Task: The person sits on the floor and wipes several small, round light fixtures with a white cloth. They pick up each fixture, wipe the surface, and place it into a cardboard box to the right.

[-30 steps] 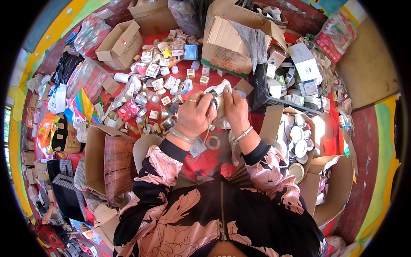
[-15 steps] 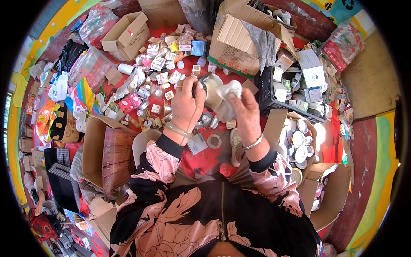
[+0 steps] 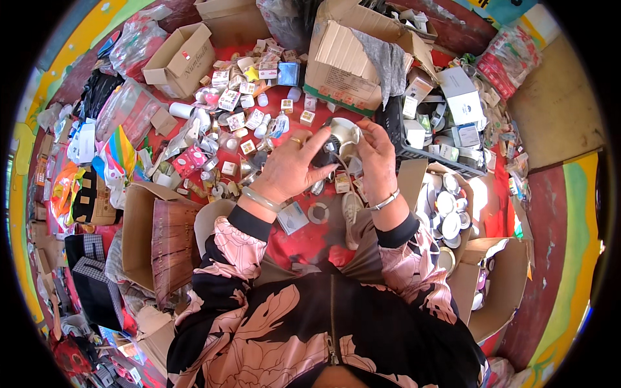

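Note:
Between my hands is a cream-coloured round cup-like container [image 3: 343,131] with a dark ribbed part on its left side. My left hand [image 3: 291,163] grips it from the left, thumb and forefinger around the dark part. From the right, my right hand [image 3: 377,158] has its fingers pinched at the container's rim, with a bit of thin white material [image 3: 355,134] showing at the fingertips. How much of that material it holds is hidden. Below them, a pale square box [image 3: 292,218] and a grey ring [image 3: 318,213] lie on the red floor covering.
Many small boxes, jars and bottles [image 3: 236,121] lie heaped beyond my hands. A black crate [image 3: 414,155] of packages and a carton [image 3: 420,174] of white lids stand at right. Another open carton [image 3: 139,233] stands at left, a large one [image 3: 343,64] at the back.
The container has shifted right and tipped so its opening shows. My right fingers have come to its rim, and the larger crumpled white piece no longer shows. The whole view has shifted slightly.

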Tool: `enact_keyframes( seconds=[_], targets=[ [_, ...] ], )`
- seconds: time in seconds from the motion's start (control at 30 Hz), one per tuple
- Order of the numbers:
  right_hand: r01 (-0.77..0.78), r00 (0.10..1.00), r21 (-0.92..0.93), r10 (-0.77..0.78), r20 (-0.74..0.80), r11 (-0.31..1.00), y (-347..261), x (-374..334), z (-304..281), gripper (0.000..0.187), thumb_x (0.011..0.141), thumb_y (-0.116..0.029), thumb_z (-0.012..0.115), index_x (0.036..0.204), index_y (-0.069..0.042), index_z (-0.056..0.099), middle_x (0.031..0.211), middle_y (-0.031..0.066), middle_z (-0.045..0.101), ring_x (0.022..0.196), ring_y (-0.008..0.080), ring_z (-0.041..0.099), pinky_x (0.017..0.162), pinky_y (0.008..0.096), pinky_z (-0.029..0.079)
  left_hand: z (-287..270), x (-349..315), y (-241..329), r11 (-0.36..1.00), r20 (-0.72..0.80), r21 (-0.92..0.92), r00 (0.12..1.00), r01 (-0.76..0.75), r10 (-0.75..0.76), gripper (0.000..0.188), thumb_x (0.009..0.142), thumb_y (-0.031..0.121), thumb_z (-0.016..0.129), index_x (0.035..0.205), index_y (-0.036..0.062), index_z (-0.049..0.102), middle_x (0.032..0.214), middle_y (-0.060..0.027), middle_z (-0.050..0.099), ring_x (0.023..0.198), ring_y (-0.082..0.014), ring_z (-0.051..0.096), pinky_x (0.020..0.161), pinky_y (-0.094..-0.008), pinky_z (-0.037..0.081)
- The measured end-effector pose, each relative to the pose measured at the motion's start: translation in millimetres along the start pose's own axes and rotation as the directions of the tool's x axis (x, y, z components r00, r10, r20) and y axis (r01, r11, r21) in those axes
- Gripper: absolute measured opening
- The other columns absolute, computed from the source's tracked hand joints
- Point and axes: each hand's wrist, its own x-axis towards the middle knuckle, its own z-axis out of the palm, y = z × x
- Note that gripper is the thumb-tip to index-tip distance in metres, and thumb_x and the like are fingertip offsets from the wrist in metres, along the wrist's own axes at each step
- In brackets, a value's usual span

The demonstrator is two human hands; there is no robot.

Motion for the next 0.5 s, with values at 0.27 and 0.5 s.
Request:
enact_keyframes(
  seconds=[0.27, 0.5],
  targets=[
    [-0.149, 0.962, 0.173, 0.102, 0.251, 0.974, -10, -7, 9, 0.026, 0.088, -0.002, 0.05, 0.113, 0.001, 0.056, 0.095, 0.0022, 0.062, 0.08, 0.0064, 0.056, 0.069, 0.0206, 0.046, 5, -4, 0, 0.978, -0.232, 0.21, 0.97, -0.021, 0.07, 0.057, 0.068, 0.036, 0.072, 0.112, 0.0078, 0.049, 0.079, -0.0131, 0.06, 0.061, -0.0301, 0.06, 0.053, -0.0371, 0.049],
    [-0.415, 0.861, 0.326, 0.252, 0.441, 0.849, 1, -8, 4, 0.024, 0.084, 0.002, 0.053, 0.108, 0.0, 0.058, 0.095, 0.0056, 0.064, 0.078, 0.0107, 0.062, 0.067, 0.0223, 0.05, 5, -4, -13, 0.976, -0.369, 0.215, 0.928, 0.024, 0.059, 0.051, 0.068, 0.036, 0.073, 0.104, 0.0072, 0.051, 0.073, -0.0093, 0.06, 0.057, -0.0263, 0.059, 0.051, -0.035, 0.048]
  ],
)
